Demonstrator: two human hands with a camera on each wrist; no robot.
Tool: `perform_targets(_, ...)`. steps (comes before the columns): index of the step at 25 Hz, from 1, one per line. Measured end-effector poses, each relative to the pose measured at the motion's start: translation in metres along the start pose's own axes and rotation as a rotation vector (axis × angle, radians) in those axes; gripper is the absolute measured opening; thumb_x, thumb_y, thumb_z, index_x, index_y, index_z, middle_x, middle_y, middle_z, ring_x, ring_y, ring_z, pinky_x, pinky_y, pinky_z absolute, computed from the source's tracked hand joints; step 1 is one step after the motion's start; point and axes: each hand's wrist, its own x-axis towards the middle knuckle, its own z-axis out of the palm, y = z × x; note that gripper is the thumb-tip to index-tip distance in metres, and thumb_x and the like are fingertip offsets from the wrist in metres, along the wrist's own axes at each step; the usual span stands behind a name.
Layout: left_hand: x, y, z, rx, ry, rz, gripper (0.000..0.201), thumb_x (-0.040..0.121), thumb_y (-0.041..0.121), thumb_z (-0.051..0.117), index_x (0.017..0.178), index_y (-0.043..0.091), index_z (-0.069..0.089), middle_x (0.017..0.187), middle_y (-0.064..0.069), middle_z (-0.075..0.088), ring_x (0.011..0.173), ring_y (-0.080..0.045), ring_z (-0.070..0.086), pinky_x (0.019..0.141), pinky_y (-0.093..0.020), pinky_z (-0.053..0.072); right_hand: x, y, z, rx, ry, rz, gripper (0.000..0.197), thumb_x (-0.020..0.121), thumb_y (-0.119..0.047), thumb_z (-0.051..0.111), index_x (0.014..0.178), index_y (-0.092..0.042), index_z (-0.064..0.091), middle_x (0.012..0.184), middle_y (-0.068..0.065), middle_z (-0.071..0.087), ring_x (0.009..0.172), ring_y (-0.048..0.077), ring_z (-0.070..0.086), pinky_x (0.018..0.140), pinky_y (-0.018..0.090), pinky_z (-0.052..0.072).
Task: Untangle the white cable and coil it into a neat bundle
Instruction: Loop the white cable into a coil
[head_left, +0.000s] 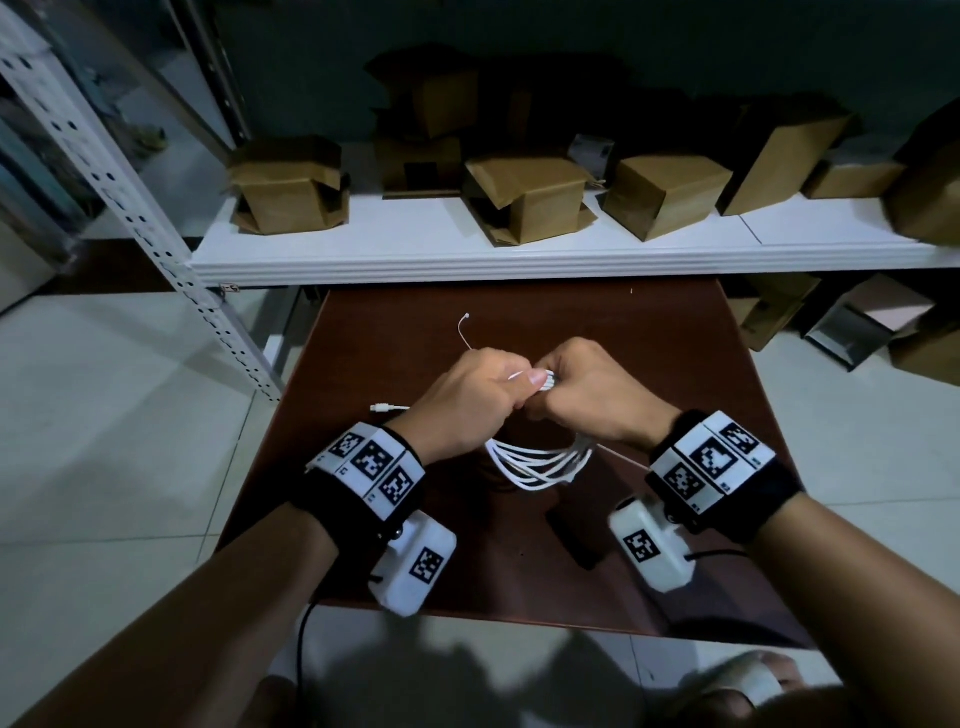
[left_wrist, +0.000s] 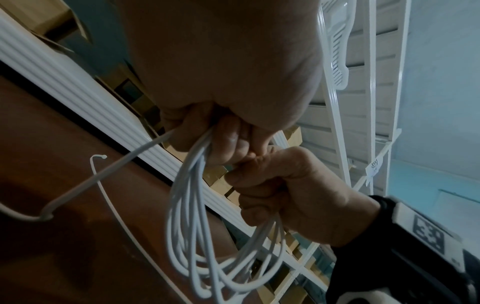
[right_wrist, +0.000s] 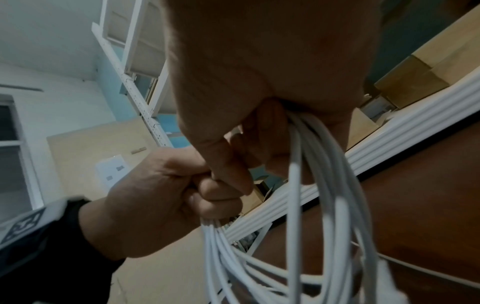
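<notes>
I find my left hand (head_left: 470, 397) and right hand (head_left: 587, 395) fisted knuckle to knuckle, both clamped on the thin white round cable (head_left: 537, 462). Its gathered loops hang straight below the fists, over the dark brown wooden table (head_left: 675, 364). A loose end (head_left: 387, 408) trails past my left hand, the nearer one for winding it in.

1. Your left hand (head_left: 470, 400) and right hand (head_left: 589, 397) meet knuckle to knuckle above the middle of the table (head_left: 675, 395).
2. The cable (head_left: 540, 465) loops hang below and between both fists.
3. One cable plug (head_left: 382, 408) lies on the table left of your left hand.
4. A shelf (head_left: 467, 254) with boxes (head_left: 530, 200) on it stands behind the table.
</notes>
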Motion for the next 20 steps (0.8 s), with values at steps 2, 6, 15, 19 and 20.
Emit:
perform_targets(2, 0.002, 0.002, -0.003, -0.06, 0.019, 0.02, 0.044, 0.096, 0.049, 0.053, 0.063, 0.019, 0.055, 0.056, 0.01, 0.048, 0.055, -0.013, 0.042, 0.061, -0.038, 0.036, 0.001, -0.001, -0.001, 0.057, 0.048, -0.008, 0.028, 0.07, -0.012, 0.073, 0.05, -0.01, 0.053, 0.046, -0.009, 0.036, 0.047, 0.009, 0.031, 0.046, 0.029, 0.027)
perform_targets(6, 0.002, 0.005, -0.008, -0.189, -0.008, 0.047, 0.046, 0.096, 0.043, 0.058, 0.074, 0.003, 0.057, 0.058, 0.003, 0.047, 0.053, -0.012, 0.041, 0.053, -0.029, 0.035, -0.001, -0.005, -0.003, 0.121, 0.09, -0.058, 0.01, 0.072, -0.01, 0.072, 0.066, -0.002, 0.07, 0.048, -0.006, 0.037, 0.048, 0.009, 0.031, 0.047, 0.03, 0.027)
perform_targets(15, -0.005, 0.009, -0.013, -0.643, 0.002, 0.062, 0.04, 0.106, 0.035, 0.047, 0.079, 0.005, 0.051, 0.056, 0.001, 0.031, 0.046, -0.008, 0.034, 0.042, -0.013, 0.027, -0.001, -0.016, -0.01, 0.854, 0.309, 0.117, 0.022, 0.082, 0.01, 0.064, 0.065, -0.005, 0.064, 0.045, -0.003, 0.045, 0.037, 0.011, 0.035, 0.04, 0.022, 0.029)
perform_targets(19, 0.0, 0.009, -0.013, -0.655, 0.035, 0.042, 0.048, 0.112, 0.036, 0.037, 0.074, 0.01, 0.045, 0.054, 0.008, 0.03, 0.044, -0.004, 0.025, 0.042, -0.013, 0.024, -0.001, -0.017, -0.007, 0.879, 0.257, 0.124, 0.014, 0.085, 0.009, 0.063, 0.075, 0.0, 0.064, 0.043, -0.007, 0.044, 0.036, 0.008, 0.037, 0.04, 0.022, 0.029)
perform_targets(20, 0.001, 0.008, -0.013, -0.632, 0.043, 0.057, 0.047, 0.111, 0.037, 0.039, 0.072, 0.01, 0.045, 0.053, 0.008, 0.031, 0.044, -0.005, 0.024, 0.042, -0.014, 0.022, 0.0, -0.015, -0.007, 0.847, 0.24, 0.125, 0.01, 0.087, 0.007, 0.064, 0.077, 0.004, 0.064, 0.043, -0.005, 0.043, 0.035, 0.009, 0.037, 0.039, 0.022, 0.03)
